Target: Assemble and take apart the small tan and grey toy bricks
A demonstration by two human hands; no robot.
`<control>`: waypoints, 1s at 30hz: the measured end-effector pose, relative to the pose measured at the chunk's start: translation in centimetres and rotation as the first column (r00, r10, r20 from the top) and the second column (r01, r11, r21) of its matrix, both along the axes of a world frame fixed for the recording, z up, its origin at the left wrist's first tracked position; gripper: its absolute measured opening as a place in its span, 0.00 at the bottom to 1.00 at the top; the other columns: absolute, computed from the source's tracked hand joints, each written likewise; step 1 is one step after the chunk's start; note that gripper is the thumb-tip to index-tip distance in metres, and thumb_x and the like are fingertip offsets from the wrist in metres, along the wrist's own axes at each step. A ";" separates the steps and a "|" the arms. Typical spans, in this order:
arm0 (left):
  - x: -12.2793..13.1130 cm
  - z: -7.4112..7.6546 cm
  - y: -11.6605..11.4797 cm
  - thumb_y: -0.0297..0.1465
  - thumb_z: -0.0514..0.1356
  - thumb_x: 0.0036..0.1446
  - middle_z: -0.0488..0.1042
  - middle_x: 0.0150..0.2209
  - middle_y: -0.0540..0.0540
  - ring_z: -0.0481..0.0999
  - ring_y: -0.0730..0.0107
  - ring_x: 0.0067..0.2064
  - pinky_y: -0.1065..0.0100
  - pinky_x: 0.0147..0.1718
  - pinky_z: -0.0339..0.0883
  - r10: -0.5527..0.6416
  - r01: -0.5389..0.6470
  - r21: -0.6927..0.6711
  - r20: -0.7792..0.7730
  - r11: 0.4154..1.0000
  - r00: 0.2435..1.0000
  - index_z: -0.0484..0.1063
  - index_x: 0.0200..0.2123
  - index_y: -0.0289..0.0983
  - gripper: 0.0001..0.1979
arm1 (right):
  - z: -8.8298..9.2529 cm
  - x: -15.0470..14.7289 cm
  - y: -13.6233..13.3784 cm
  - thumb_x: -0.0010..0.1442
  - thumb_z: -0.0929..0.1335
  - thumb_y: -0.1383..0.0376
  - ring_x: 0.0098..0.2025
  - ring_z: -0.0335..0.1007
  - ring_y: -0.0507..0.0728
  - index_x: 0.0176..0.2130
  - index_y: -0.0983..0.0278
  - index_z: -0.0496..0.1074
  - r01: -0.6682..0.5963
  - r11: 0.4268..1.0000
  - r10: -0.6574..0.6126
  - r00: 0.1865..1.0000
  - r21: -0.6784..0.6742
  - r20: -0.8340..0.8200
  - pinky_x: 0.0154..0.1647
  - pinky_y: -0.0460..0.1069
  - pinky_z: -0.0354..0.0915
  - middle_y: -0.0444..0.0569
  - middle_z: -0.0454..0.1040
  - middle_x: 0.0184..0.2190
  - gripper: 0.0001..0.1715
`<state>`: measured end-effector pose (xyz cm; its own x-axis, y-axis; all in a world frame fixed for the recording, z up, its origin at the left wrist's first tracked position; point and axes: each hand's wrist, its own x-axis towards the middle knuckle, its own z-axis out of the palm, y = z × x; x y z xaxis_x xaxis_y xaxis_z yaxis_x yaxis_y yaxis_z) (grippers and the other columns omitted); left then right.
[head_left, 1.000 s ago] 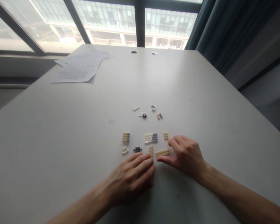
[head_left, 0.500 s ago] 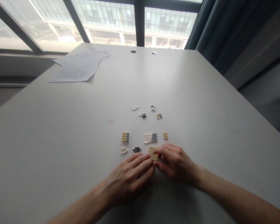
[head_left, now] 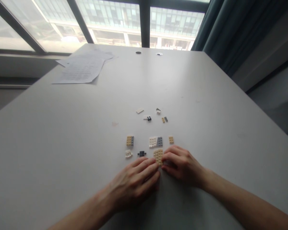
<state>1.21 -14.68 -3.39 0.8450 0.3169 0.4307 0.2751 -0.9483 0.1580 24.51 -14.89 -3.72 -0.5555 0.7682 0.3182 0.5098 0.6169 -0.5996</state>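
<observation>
Small toy bricks lie on a grey table (head_left: 206, 105). My right hand (head_left: 181, 166) is curled, its fingertips pinching the right edge of a tan studded plate (head_left: 158, 155). My left hand (head_left: 134, 183) lies palm down with fingers together, the tips touching the plate's near edge. Just beyond the plate sit a white-and-grey plate (head_left: 155, 141), a small tan piece (head_left: 171, 139), a tan-and-grey plate (head_left: 130, 140), a dark piece (head_left: 141, 153) and a white piece (head_left: 128, 154).
Farther out lie several tiny pieces, among them a white tile (head_left: 139, 111) and a black-and-white bit (head_left: 148, 118). Printed sheets (head_left: 83, 68) rest at the far left by the window. Two round holes (head_left: 148, 53) mark the far edge. A curtain (head_left: 230, 28) hangs at right.
My right hand picked up the long tan plate on its left, carried it leftward and set it beside the small tan piece; the two now read as one plate. My left hand barely moved.
</observation>
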 end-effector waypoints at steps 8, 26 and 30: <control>0.1 0.1 0.0 0.30 0.57 0.61 0.76 0.46 0.38 0.73 0.57 0.50 0.56 0.49 0.69 0.002 -0.002 0.012 -0.002 1.000 1.000 0.70 0.48 0.30 0.13 | 0.2 -0.1 -0.1 0.64 0.64 0.68 0.36 0.66 0.55 0.36 0.64 0.72 -0.047 0.995 0.043 0.998 0.086 0.055 0.40 0.50 0.66 0.50 0.72 0.32 0.07; 0.0 0.0 -0.1 0.29 0.58 0.60 0.75 0.48 0.38 0.73 0.57 0.51 0.56 0.51 0.68 -0.001 0.001 -0.009 0.009 1.000 1.000 0.71 0.46 0.31 0.12 | 1.1 -0.5 -0.6 0.64 0.64 0.69 0.36 0.64 0.57 0.36 0.65 0.68 0.036 0.999 -0.037 0.955 0.009 0.294 0.39 0.50 0.64 0.49 0.69 0.33 0.04; 0.1 -0.1 -0.1 0.29 0.58 0.60 0.75 0.48 0.38 0.72 0.57 0.51 0.56 0.52 0.67 -0.002 0.003 -0.012 0.006 1.000 1.000 0.71 0.46 0.31 0.12 | 1.2 -0.8 -0.9 0.65 0.62 0.71 0.33 0.63 0.56 0.35 0.64 0.66 0.092 0.996 -0.091 0.919 0.016 0.384 0.35 0.50 0.62 0.48 0.68 0.33 0.07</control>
